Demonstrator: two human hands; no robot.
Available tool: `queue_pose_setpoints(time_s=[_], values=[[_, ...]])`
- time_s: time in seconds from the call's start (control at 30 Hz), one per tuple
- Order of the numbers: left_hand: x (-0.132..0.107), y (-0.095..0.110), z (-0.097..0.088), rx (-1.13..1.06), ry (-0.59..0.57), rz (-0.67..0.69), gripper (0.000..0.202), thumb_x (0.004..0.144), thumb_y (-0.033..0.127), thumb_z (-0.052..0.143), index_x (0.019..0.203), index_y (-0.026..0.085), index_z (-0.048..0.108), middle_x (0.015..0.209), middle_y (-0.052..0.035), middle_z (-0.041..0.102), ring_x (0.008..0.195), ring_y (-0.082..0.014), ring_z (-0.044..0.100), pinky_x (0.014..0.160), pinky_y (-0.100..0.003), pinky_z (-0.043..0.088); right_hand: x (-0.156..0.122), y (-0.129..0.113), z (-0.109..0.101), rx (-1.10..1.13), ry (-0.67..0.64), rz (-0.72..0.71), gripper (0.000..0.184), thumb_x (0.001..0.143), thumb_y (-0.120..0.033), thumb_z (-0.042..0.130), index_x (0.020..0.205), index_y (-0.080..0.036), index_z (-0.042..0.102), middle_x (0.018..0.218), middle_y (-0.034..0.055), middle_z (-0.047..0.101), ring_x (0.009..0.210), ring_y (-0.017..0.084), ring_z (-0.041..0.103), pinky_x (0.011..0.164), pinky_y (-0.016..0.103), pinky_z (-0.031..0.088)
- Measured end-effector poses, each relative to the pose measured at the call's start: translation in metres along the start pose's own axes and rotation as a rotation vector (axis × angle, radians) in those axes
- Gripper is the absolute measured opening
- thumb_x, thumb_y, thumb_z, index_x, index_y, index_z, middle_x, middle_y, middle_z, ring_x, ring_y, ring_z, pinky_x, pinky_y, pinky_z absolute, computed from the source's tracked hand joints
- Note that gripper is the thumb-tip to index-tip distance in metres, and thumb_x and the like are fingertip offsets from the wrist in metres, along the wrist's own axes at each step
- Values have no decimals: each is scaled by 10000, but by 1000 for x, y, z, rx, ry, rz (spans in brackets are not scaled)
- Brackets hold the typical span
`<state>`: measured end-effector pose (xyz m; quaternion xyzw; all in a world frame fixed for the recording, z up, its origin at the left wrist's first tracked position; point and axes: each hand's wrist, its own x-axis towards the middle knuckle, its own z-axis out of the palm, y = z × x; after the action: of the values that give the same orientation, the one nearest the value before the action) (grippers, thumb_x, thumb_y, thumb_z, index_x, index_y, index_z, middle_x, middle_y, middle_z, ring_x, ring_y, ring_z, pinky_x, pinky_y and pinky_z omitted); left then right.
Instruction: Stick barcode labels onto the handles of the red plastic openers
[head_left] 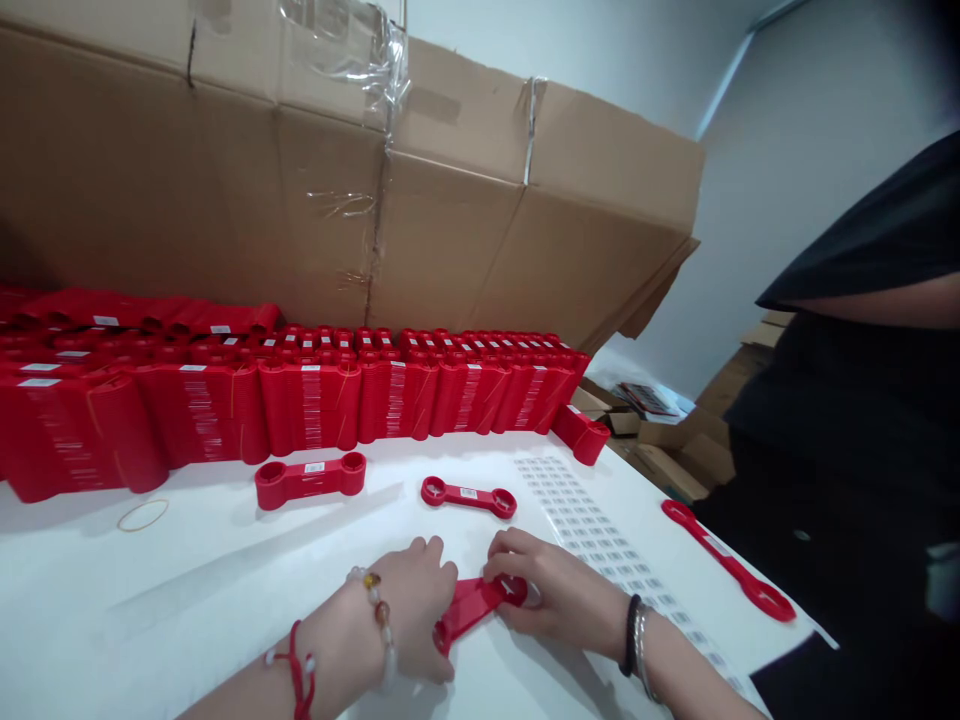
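Observation:
Both hands are at a red dumbbell-shaped plastic piece [474, 608] near the front of the white table. My left hand [412, 605] closes around its left end, thumb low and fingers above. The fingers of my right hand [551, 585] curl over its right ring; something pale shows beside them, too small to name. Just beyond lies a single flat red piece [469, 494] with a white label on its bar. Farther left stands a short stack of red pieces [311, 478], also labelled. Right of my right hand is a sheet of printed labels [592, 520].
Rows of banded red stacks [397, 400] line the table's back, before a large cardboard box [450, 220]. A rubber band [142, 515] lies at left. One long red piece [727, 560] rests by the right edge. A person in dark clothes [847, 430] stands at right.

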<state>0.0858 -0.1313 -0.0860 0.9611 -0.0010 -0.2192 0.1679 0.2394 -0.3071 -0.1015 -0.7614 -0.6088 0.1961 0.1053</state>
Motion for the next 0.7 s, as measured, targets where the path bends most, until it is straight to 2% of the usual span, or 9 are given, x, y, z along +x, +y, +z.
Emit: queue_pose_setpoints(time_s=[0.17,0.33,0.5,0.63,0.7], values=[[-4,5,-3,-14,-28,-25,665,691,472,725,1240,124,581,1254,-131,503,1148,-320,518,909,-497,539,-6,0,3,-4,30,-17,249,805,-239,624,1039,-208,703,1091,75,609,897,180,610,754,263,495],[-17,21,-11,-24,-103,-142,473,795,319,635,1208,88,628,1270,-168,499,1078,-333,579,829,-472,559,-14,-1,5,-29,72,-64,258,852,-254,599,1085,-239,709,1087,74,622,942,195,600,790,293,496],[-20,30,-10,-26,-144,-203,498,761,204,660,1237,68,604,1278,-192,489,996,-320,608,813,-442,548,-18,3,12,-51,98,-92,282,867,-226,560,1110,-236,702,1071,86,632,947,204,590,800,314,493],[-20,30,-14,8,-152,-152,424,809,98,586,1229,53,620,1325,-213,478,1135,-336,546,903,-441,533,-21,3,16,-75,117,-79,262,842,-230,580,1076,-218,697,1046,89,637,907,205,593,764,318,494],[-20,30,-16,21,-150,-141,421,817,110,589,1232,44,619,1349,-223,467,1184,-360,511,925,-469,529,-23,1,17,-93,126,-79,244,852,-241,573,1066,-209,688,1019,88,640,895,208,588,749,324,492]])
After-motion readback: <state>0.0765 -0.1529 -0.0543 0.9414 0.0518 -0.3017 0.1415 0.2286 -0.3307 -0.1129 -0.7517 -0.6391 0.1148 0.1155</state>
